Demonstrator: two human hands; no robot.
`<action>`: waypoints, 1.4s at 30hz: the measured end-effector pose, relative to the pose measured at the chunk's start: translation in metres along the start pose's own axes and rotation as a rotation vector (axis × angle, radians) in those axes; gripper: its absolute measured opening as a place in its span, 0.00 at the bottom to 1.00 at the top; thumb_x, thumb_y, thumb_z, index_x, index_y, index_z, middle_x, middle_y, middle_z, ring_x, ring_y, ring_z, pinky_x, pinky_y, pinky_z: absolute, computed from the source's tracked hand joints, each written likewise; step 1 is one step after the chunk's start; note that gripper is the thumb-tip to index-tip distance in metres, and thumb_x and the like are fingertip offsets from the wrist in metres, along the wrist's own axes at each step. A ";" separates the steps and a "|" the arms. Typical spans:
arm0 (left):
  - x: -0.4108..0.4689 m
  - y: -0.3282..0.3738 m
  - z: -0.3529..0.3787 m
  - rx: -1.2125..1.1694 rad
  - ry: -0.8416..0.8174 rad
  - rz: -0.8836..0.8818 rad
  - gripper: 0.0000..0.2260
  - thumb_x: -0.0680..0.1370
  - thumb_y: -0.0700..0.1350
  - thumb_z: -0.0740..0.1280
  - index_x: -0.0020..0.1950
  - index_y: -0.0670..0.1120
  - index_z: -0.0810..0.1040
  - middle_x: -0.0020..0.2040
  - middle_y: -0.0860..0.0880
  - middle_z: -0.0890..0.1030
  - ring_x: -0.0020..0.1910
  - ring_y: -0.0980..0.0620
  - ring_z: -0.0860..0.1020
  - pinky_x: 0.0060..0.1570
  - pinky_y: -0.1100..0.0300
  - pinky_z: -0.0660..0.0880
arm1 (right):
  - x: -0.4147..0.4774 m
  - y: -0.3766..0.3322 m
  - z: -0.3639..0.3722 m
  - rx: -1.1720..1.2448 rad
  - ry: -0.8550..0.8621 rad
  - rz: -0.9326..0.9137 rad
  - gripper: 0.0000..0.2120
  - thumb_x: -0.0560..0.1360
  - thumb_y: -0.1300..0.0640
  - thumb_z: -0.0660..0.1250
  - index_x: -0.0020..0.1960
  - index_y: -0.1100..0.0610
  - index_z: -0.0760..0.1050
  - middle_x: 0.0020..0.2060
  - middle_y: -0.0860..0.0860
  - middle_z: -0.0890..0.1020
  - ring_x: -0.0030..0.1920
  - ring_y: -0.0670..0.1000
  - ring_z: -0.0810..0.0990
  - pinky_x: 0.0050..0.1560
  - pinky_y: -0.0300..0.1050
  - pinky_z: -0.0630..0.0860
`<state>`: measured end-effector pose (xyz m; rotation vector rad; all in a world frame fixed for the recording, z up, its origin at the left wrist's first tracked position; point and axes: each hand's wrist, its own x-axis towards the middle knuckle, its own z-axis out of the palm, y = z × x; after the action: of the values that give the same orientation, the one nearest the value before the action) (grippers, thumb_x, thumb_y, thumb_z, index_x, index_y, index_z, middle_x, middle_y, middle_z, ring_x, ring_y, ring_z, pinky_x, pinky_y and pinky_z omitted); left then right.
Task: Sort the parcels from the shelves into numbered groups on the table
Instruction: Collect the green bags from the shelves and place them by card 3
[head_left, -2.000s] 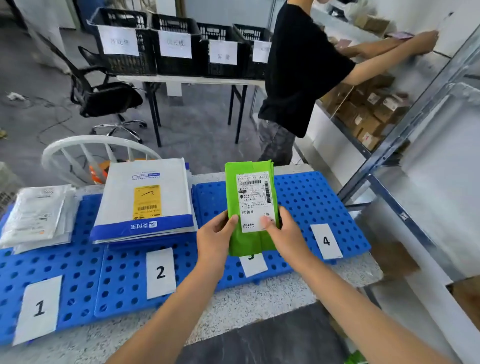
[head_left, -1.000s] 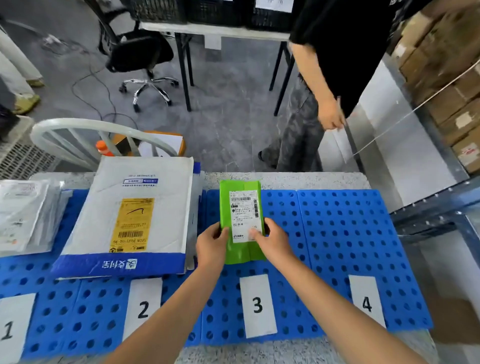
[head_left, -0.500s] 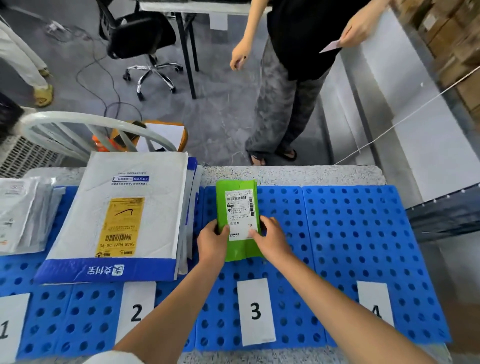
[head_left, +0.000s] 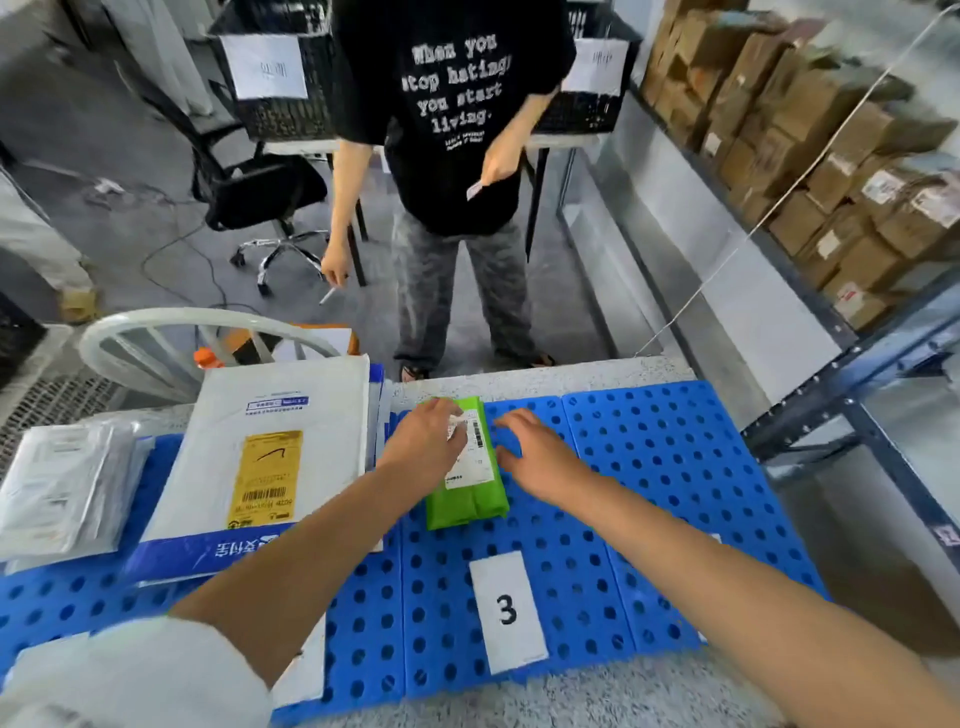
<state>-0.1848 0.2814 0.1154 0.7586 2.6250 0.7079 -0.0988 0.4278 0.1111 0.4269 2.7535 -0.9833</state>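
Note:
A green parcel (head_left: 470, 496) with a white label lies flat on the blue perforated mat (head_left: 649, 467), above the paper card marked 3 (head_left: 506, 610). My left hand (head_left: 423, 441) rests flat on the parcel's upper left part, fingers straight. My right hand (head_left: 537, 454) hovers just right of the parcel with fingers spread, off it. A white and blue mailer stack (head_left: 270, 457) lies in the group to the left. Grey plastic bags (head_left: 62, 483) lie at the far left.
A person in a black shirt (head_left: 452, 104) stands across the table holding a small card. A white chair back (head_left: 197, 332) stands beyond the table's far edge. Shelves with brown boxes (head_left: 810, 156) run along the right, behind a blue steel frame (head_left: 857, 395).
The green parcel went down onto the mat above card 3. Both hands let go of it; the left now lies flat on top, the right drew aside. The person turned to face me.

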 end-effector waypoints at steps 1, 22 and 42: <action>-0.005 0.007 -0.013 0.044 0.007 0.049 0.16 0.81 0.47 0.61 0.66 0.43 0.73 0.65 0.46 0.74 0.66 0.46 0.71 0.63 0.54 0.67 | -0.006 -0.008 -0.012 -0.048 0.023 -0.032 0.19 0.80 0.54 0.62 0.69 0.59 0.67 0.67 0.50 0.68 0.63 0.55 0.73 0.59 0.48 0.71; -0.158 0.229 -0.152 0.453 0.139 0.806 0.24 0.81 0.55 0.58 0.74 0.44 0.66 0.73 0.46 0.69 0.71 0.48 0.67 0.68 0.54 0.64 | -0.283 -0.080 -0.193 -0.485 0.487 0.182 0.29 0.78 0.48 0.64 0.74 0.59 0.63 0.70 0.56 0.67 0.68 0.56 0.70 0.67 0.48 0.68; -0.349 0.496 0.002 0.297 -0.040 1.278 0.25 0.81 0.57 0.57 0.74 0.44 0.64 0.74 0.45 0.67 0.73 0.47 0.64 0.71 0.53 0.61 | -0.641 0.025 -0.239 -0.406 0.797 0.673 0.28 0.78 0.46 0.63 0.74 0.55 0.63 0.72 0.52 0.67 0.69 0.53 0.69 0.66 0.45 0.66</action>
<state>0.3013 0.4504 0.4370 2.5232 1.9391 0.5120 0.4945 0.4681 0.4512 1.8129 2.8981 -0.0626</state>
